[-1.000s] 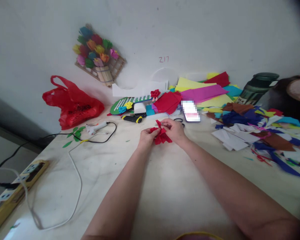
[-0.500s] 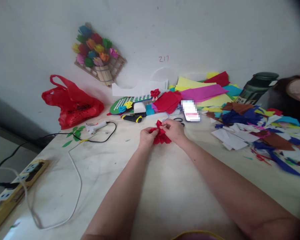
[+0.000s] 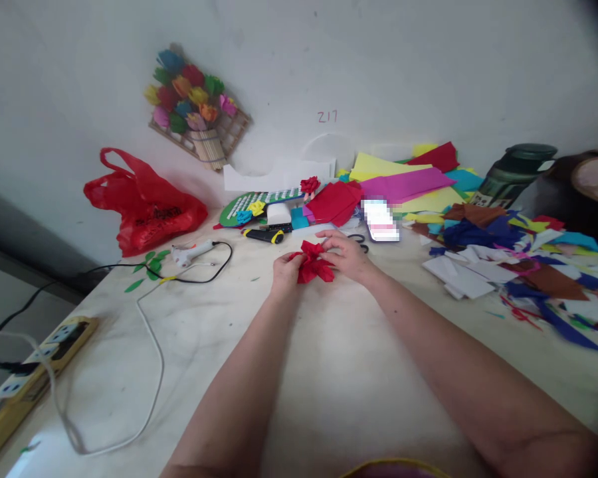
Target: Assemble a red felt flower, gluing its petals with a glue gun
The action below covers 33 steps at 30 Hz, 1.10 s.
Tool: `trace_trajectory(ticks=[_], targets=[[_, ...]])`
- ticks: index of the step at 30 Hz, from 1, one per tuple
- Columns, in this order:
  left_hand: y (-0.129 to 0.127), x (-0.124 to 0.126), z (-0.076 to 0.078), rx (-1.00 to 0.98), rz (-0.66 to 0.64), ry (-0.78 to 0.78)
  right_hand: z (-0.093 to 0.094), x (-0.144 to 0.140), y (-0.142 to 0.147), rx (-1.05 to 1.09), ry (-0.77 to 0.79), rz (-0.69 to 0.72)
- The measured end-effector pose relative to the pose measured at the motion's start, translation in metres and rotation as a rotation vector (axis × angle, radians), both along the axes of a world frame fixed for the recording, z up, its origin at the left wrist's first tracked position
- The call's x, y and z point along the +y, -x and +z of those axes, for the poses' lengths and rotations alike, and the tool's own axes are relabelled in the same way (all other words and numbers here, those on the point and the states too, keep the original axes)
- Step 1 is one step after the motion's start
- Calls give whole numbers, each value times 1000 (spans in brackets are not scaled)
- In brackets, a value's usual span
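— Two hands meet over the table point(image 3: 329, 372): what are they on?
— Both grasp a red paper flower point(image 3: 313, 263). The left hand point(image 3: 286, 271) pinches its left edge; the right hand point(image 3: 346, 253) has its fingers closed on the top and right side. It sits mid-table, just above the surface.
— What's close by?
— Just behind lie scissors point(image 3: 357, 240), a phone point(image 3: 381, 222) and a black-and-yellow knife point(image 3: 263, 234). Left of that, a glue gun point(image 3: 192, 253) with its black cord point(image 3: 199, 275), then a red bag point(image 3: 142, 206). Paper scraps point(image 3: 508, 259) are heaped at the right, beside a green bottle point(image 3: 513, 174).
— Anything in the way?
— Nothing between the arms; a white cable point(image 3: 152, 345) loops off to the left.
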<state>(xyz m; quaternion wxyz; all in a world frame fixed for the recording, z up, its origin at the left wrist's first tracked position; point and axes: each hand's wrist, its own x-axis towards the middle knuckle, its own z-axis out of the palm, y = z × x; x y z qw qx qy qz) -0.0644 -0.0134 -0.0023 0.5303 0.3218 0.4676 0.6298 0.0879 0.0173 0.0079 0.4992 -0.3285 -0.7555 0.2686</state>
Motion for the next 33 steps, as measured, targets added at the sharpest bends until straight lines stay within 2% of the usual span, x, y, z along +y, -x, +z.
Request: trace_trajectory(ticks=[3,10,14,19,26,29,33], targets=[[0,-1,3,-8,-5,8,2,-2,-2,-41,-21,55],[-1,-2,1,133,-22,-34,5,-9,2,-267,-150,-129],[0,-1,-1,230,-12,-71,7,-11,3,-353,-143,-174],[-1,1,-3,271,10,-63,6,-5,2,-251,-61,-80],[2,2,-3,103,-34,-26,6,-2,-2,-160,-48,119],[2,0,-1,85,-55,-16,6,-3,-2,-190,-36,75],[1,-1,-2,165,-61,-24,8,-5,-1,-254,21,-14]])
